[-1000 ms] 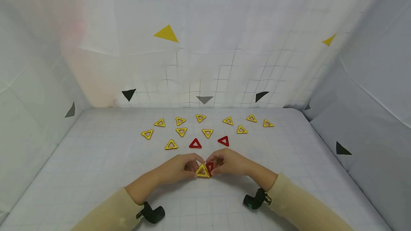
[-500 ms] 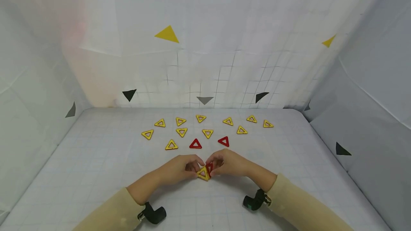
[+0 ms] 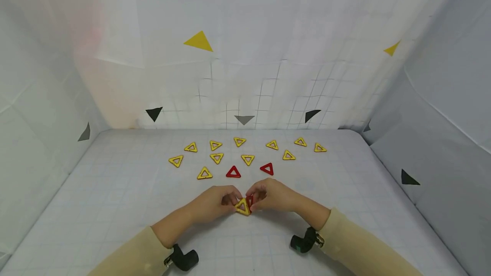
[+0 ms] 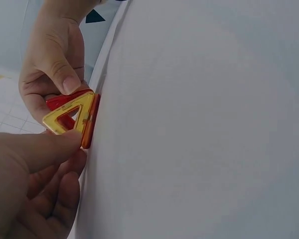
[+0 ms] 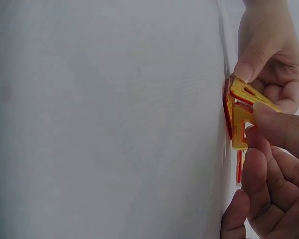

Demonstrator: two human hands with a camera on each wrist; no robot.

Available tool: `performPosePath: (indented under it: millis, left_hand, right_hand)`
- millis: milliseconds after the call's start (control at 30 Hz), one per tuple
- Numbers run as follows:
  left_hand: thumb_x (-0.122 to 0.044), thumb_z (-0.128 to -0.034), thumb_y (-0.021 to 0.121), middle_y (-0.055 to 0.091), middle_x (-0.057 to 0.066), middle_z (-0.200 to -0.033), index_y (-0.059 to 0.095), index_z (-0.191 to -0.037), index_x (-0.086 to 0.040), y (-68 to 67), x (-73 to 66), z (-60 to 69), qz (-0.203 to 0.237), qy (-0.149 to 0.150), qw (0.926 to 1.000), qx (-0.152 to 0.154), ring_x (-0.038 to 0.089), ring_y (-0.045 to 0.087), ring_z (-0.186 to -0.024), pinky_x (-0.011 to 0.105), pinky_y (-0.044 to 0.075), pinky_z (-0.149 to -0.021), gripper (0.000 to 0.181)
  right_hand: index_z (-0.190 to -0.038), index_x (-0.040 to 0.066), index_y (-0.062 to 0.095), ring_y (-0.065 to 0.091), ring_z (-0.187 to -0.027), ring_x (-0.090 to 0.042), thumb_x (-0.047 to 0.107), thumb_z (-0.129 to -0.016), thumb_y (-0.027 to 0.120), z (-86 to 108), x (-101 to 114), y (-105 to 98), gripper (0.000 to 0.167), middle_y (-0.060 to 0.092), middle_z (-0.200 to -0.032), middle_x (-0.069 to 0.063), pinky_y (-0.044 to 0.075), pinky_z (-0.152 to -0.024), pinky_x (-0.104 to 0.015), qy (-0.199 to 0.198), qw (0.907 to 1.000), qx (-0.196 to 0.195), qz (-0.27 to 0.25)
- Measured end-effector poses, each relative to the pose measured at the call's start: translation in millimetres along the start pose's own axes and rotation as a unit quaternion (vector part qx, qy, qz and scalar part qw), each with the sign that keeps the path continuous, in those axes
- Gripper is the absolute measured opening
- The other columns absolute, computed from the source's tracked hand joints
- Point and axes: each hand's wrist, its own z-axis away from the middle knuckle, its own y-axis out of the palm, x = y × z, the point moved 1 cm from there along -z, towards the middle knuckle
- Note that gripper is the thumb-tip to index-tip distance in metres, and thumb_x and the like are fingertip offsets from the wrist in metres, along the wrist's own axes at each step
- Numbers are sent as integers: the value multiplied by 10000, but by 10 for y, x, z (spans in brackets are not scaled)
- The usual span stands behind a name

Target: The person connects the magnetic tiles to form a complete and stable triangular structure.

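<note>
Low over the near middle of the table, both hands hold a small cluster of triangular frame tiles. My left hand [image 3: 215, 201] pinches the yellow triangular tile [image 4: 60, 112] between thumb and fingers, its thumb near one corner. My right hand [image 3: 274, 195] pinches the red triangular tile [image 3: 250, 200] beside it, the two meeting along an edge. Another red tile edge [image 4: 91, 127] runs along the cluster's table side in the left wrist view. In the right wrist view an amber-looking tile [image 5: 236, 132] sits under the right thumb. Fingers hide part of the cluster.
Two loose red triangular tiles [image 3: 233, 172] lie just beyond the hands. Several loose yellow triangular tiles [image 3: 205, 173] are spread farther back on the white table [image 3: 115, 208]. White cloth walls [image 3: 245, 76] close off the back and sides.
The yellow tile has dropped slightly toward me and turned a little between the hands. Both hands have kept nearly the same place and grip. The loose tiles have not moved.
</note>
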Motion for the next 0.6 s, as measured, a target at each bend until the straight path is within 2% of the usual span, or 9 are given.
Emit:
performPosePath:
  millis: [333, 600]
  left_hand:
    - [-116, -923, 727, 627, -144, -880, 645, -1033, -222, 20, -28, 13, -129, 61, 9998, -111, 35, 594, -836, 255, 509, -772, 174]
    - [-115, -931, 715, 636, -152, -918, 645, -1037, -238, 19, -29, 9, -231, 32, 9996, -153, 29, 596, -863, 269, 505, -796, 176]
  right_hand:
    - [-1065, 118, 735, 652, -727, -128, 141, -816, 844, 3, 22, 25, 273, 701, -782, 66, 537, -659, -270, 12, 10000, -5, -45]
    - [-1052, 124, 728, 650, -712, -128, 154, -823, 839, -2, 34, 41, 256, 705, -769, 69, 533, -649, -273, 6, 10000, -3, 5]
